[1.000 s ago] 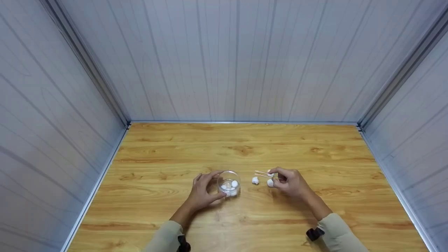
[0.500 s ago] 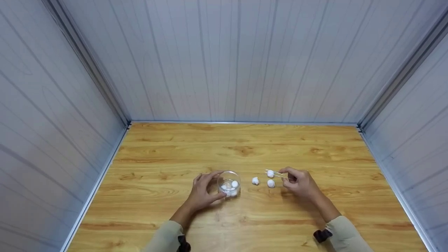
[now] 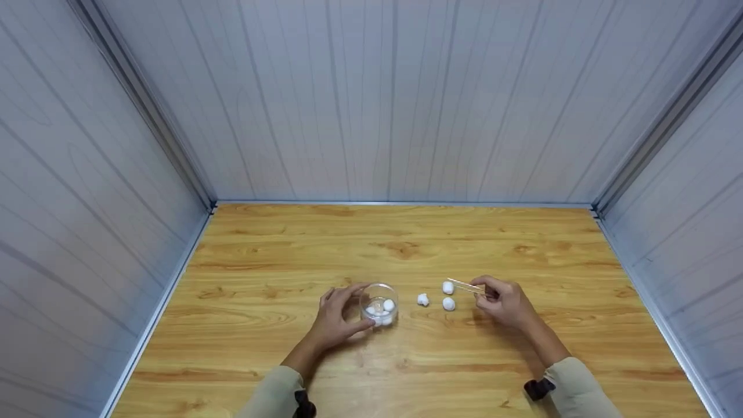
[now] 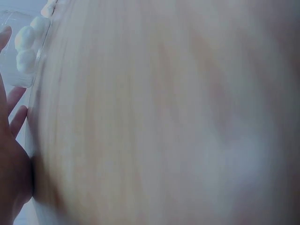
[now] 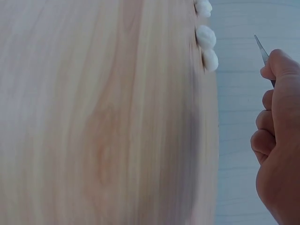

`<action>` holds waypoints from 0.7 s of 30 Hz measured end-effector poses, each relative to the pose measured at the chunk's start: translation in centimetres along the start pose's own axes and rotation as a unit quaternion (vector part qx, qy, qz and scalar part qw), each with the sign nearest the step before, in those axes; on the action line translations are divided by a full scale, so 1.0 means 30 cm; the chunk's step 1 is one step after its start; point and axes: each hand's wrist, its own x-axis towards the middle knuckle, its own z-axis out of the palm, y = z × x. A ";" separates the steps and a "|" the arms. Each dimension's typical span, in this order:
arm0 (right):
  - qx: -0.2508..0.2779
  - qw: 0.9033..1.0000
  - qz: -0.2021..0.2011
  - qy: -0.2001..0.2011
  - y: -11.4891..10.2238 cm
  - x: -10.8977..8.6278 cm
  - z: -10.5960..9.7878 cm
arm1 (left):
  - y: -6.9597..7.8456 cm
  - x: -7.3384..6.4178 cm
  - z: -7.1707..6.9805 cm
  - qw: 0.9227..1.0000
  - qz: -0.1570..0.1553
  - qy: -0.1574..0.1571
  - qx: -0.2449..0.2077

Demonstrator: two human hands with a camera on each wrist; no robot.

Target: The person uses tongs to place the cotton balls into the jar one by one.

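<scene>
While the left hand [image 3: 338, 318] curves its thumb and fingers round a clear bowl [image 3: 380, 284] containing several white cotton balls [image 3: 389, 305], the right hand [image 3: 507, 305] pinches tweezers [image 5: 261, 49], its other fingers curled in. Three loose cotton balls [image 3: 448, 304] lie on the wood-grain desk [image 3: 290, 249] between bowl and right hand, the rearmost near the tweezers. Pale grooved panels [image 3: 360, 116] border the desk's back and sides.
</scene>
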 end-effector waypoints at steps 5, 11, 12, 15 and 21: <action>0.000 1.000 0.008 0.001 0.017 -0.003 0.000 | 0.001 0.001 -0.001 1.000 0.000 -0.001 0.000; -0.013 1.000 0.018 -0.008 0.026 -0.002 -0.001 | 0.003 0.003 -0.001 1.000 -0.002 0.000 -0.002; -0.013 1.000 0.020 -0.009 0.027 -0.003 -0.001 | 0.004 0.003 -0.001 1.000 -0.003 0.000 -0.002; -0.005 0.999 0.031 -0.012 0.031 -0.007 0.003 | 0.003 0.001 0.000 1.000 -0.003 0.001 -0.001; 0.006 0.998 0.056 -0.027 0.039 -0.021 0.008 | 0.000 0.003 0.003 1.000 -0.002 0.002 0.005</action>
